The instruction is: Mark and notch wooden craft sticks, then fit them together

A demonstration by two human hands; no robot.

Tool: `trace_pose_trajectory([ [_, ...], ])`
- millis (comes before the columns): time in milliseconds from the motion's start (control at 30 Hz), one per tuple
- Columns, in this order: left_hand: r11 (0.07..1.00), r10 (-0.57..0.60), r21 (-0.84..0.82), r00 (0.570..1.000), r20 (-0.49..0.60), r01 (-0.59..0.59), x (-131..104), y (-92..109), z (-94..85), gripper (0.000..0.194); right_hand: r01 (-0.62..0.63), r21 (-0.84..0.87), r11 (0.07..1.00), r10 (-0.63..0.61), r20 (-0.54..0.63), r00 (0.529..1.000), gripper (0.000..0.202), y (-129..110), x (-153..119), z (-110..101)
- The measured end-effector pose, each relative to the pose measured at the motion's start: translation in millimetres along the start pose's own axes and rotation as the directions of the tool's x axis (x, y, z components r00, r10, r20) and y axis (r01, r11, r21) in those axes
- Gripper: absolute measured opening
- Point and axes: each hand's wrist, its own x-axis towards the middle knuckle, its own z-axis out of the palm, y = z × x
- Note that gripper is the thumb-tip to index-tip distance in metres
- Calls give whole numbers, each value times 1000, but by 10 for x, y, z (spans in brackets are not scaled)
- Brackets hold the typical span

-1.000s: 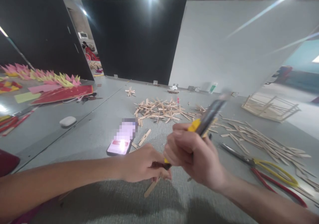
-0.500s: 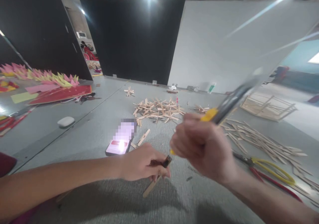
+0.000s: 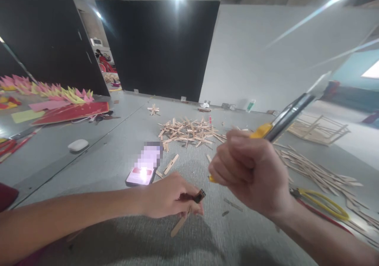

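Note:
My right hand [image 3: 251, 171] is closed around a yellow and black utility knife [image 3: 288, 114]. Its blade end points up and to the right, and a bit of yellow shows below the fist. Low in the middle, my left hand [image 3: 177, 197] pinches a small dark piece with a squared, metal-looking end [image 3: 200, 195]; its exact kind is unclear. Beneath those fingers a flat wooden craft stick [image 3: 179, 225] slants down to the floor, its upper end hidden by the hand. The two hands are apart.
A phone [image 3: 142, 175] with a lit screen lies beside my left wrist. Ahead is a heap of craft sticks [image 3: 189, 132]. Loose wooden strips [image 3: 316, 167] and pliers with yellow and red handles [image 3: 325, 205] are at right. A white case [image 3: 78, 145] sits left.
My right hand has moved a little right and slightly down with the utility knife, away from my left hand. The left hand with the dark piece has barely shifted.

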Motion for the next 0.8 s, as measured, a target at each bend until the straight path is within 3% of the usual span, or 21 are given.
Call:
trace_pose_trajectory([
  [100,1000,4,6,1000,-4,-4,3,-6,5,18,-61,-42,997,62,19,998,39,3,-6,22],
  [233,1000,-18,-10,1000,-7,18,-3,-36,14,22,-17,-10,1000,17,5,1000,39,66,2,3],
  [333,999,-37,-27,999,-9,37,-3,-47,12,23,-49,-59,997,49,4,999,38,73,-1,4],
  [467,995,-70,-73,998,4,70,-8,-26,1,27,72,-43,996,-72,9,997,43,-161,10,50],
  [533,990,-84,-110,996,4,84,-18,-9,1,26,119,-171,978,-129,-48,991,44,-285,14,30],
  [567,987,-92,-134,996,0,91,-25,0,3,25,112,-314,943,-151,-102,983,45,-316,9,-8],
  [600,982,-101,-160,995,-7,99,-31,9,4,25,62,-496,866,-163,-163,973,45,-319,-4,-68],
  [633,976,-111,-189,994,-17,106,-37,18,6,26,-30,-693,720,-167,-216,962,44,-293,-27,-150],
  [667,970,-119,-218,993,-27,110,-41,28,6,29,-142,-849,508,-165,-258,952,41,-241,-60,-252],
  [733,955,-124,-279,990,-65,101,-42,49,6,34,-300,-953,41,-123,-303,945,33,-84,-162,-493],
  [767,947,-121,-307,989,-89,89,-39,60,6,36,-316,-945,-84,-93,-309,947,25,6,-228,-616],
  [800,941,-117,-331,987,-111,75,-35,70,7,37,-316,-938,-144,-69,-309,948,20,93,-300,-727],
])
